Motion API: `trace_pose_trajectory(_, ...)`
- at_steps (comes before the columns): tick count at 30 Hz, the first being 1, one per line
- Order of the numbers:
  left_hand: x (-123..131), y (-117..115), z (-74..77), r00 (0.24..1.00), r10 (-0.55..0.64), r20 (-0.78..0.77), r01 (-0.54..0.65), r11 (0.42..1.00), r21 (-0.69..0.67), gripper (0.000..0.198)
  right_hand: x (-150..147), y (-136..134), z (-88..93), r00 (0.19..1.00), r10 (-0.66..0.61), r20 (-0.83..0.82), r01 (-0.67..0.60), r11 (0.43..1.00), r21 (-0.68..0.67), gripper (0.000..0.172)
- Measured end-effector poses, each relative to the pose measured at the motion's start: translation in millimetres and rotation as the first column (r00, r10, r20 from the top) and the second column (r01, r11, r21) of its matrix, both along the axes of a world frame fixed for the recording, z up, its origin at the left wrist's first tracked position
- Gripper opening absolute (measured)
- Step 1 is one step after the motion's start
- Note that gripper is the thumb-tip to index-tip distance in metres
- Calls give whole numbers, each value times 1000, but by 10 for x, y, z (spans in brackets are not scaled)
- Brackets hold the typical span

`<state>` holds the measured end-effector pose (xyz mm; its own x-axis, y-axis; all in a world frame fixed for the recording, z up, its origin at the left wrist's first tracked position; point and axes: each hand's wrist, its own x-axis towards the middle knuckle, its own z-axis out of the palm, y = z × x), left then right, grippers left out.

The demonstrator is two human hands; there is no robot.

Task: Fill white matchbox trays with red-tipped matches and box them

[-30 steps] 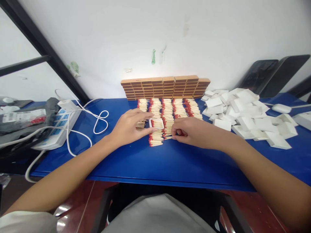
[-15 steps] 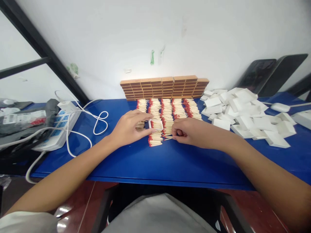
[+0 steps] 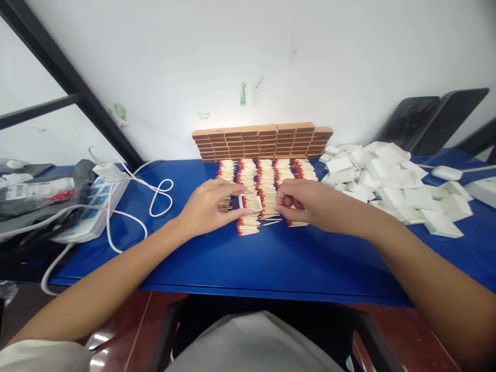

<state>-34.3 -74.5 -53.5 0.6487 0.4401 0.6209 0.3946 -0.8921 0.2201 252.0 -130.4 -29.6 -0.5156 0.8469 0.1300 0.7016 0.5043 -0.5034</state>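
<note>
Between the thumb and fingers of my left hand (image 3: 211,205) is a small white matchbox tray (image 3: 250,203) with some red-tipped matches inside it. My right hand (image 3: 300,199) is closed with its fingertips pinched, just right of the tray; whatever they hold is hidden or too small to name. Both hands are over several columns of red-headed matches (image 3: 265,178) laid out on the blue table (image 3: 232,263). A loose match (image 3: 271,223) lies below the right fingertips.
Stacked brown matchboxes (image 3: 256,140) stand against the wall behind the matches. A heap of white trays (image 3: 391,175) lies at right, near two dark phones (image 3: 445,121). White cables (image 3: 158,191) and a power strip (image 3: 93,206) occupy the left side.
My right hand has lifted slightly off the matches, uncovering some match ends below it. The white tray in my left hand has shifted slightly right and tilted.
</note>
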Motion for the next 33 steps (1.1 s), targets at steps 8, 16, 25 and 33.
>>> trace_pose_trajectory(8, 65, -93, 13, 996, -84, 31, 84, 996, -17, 42, -177, -6, -138, 991, 19, -131, 4, 985, 170, 13)
trace_pose_trajectory(16, 79, -150, 35, 993, -112, 33, 113, 993, -18, 41, -222, -25, -155, 992, 1, -125, 33, 963, 269, 12)
trace_pose_trajectory(25, 69, -139, 30, 995, -90, 54, 92, 995, -48, 44, -239, -62, -127, 991, 14, -134, 33, 941, 337, 5)
trace_pose_trajectory(33, 72, -145, 27, 993, -103, 50, 108, 990, -93, 43, -249, -62, -78, 986, 35, -164, 24, 937, 348, 10)
